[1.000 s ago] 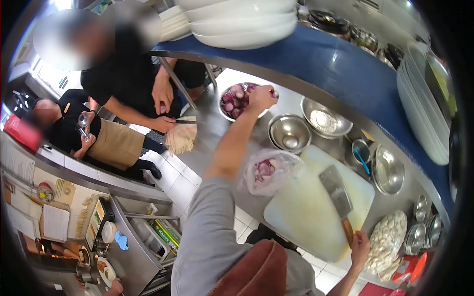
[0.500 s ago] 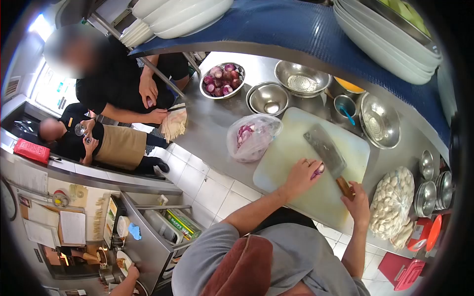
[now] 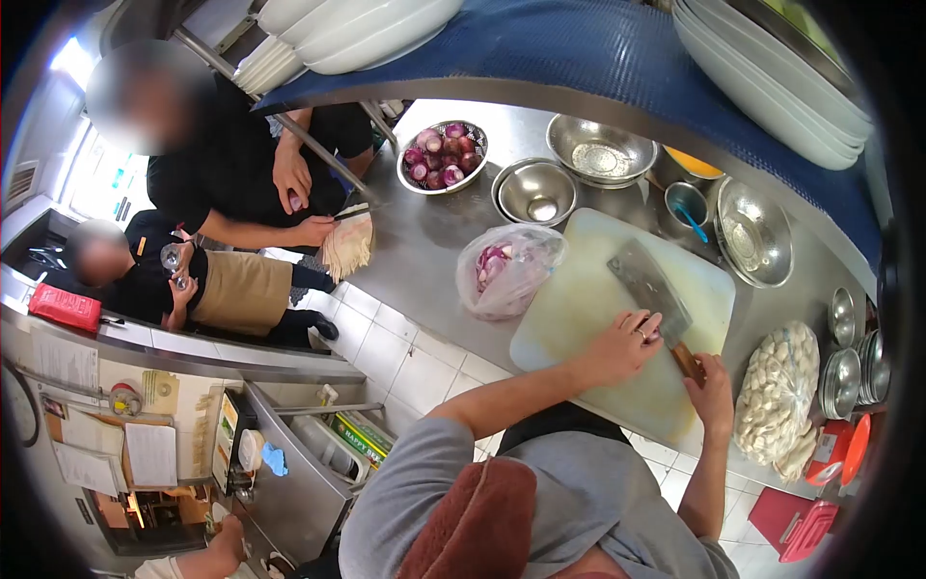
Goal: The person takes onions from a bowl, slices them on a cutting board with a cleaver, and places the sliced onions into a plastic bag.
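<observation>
My left hand is closed over a piece of red onion, which is mostly covered by the fingers. It rests above the white cutting board, close beside the cleaver's blade. My right hand is wrapped round the wooden handle of the cleaver. The broad blade lies over the board and points toward its far edge. At the board's left side sits a clear plastic bag with cut red onion in it.
Metal bowls and a colander of red onions stand behind the board. A bag of peeled garlic lies to the right. A blue-covered shelf with white dishes overhangs the counter. Across the corner, a person holds an onion and a knife.
My left hand has turned, its fingers now covering more of the onion beside the blade. My right hand keeps its grip on the cleaver. The view has shifted slightly.
</observation>
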Motion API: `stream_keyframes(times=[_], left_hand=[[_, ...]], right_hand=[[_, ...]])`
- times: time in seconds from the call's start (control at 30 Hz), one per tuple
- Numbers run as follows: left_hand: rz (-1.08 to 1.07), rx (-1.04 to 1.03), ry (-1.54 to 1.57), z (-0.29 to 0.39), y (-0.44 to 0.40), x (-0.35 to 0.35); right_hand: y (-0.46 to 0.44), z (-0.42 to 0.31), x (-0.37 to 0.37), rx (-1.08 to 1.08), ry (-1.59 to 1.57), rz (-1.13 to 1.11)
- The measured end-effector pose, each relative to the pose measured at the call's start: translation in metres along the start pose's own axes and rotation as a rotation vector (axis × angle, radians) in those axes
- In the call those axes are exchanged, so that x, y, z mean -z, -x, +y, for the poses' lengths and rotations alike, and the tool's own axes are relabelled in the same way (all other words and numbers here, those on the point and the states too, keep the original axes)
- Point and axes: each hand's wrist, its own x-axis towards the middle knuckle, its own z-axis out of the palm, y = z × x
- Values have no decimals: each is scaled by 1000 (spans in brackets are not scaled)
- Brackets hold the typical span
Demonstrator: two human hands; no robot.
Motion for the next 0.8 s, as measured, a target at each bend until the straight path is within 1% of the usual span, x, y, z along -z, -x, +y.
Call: stream_keyframes(times=[0.17, 0.23, 0.27, 0.33, 0.37, 0.43, 0.47, 0.53, 0.6, 0.67, 0.73, 0.77, 0.8], left_hand=[[-6, 27, 22, 1, -7, -9], [-48, 87, 1, 0, -8, -18], [-45, 93, -8, -2, -6, -22], [-57, 100, -63, -8, -4, -32], [-54, 102, -63, -11, -3, -37], [97, 331, 115, -15, -2, -43], [96, 328, 121, -19, 0, -45], [29, 360, -29, -28, 1, -15], [-10, 348, 8, -25, -2, 19], [-47, 332, 49, -20, -1, 26], [114, 248, 54, -17, -1, 30], [116, 239, 58, -18, -2, 32], [111, 116, 214, -19, -2, 54]], right_hand=[[0, 1, -6, -42, 15, 10], [0, 6, -11, -28, 90, 76], [1, 2, -13, -17, 87, 75], [0, -5, -11, -97, 64, 62], [0, -11, -10, -94, 73, 62], [0, -13, -12, -71, 115, 82], [0, -13, -14, -47, 151, 102], [-1, -6, -18, -53, 145, 113], [-2, -3, -21, -55, 137, 119], [-3, -4, -19, -81, 106, 95], [-3, -6, -18, -95, 111, 90], [-3, -7, -17, -105, 116, 82], [-2, -4, -18, -111, 121, 89]])
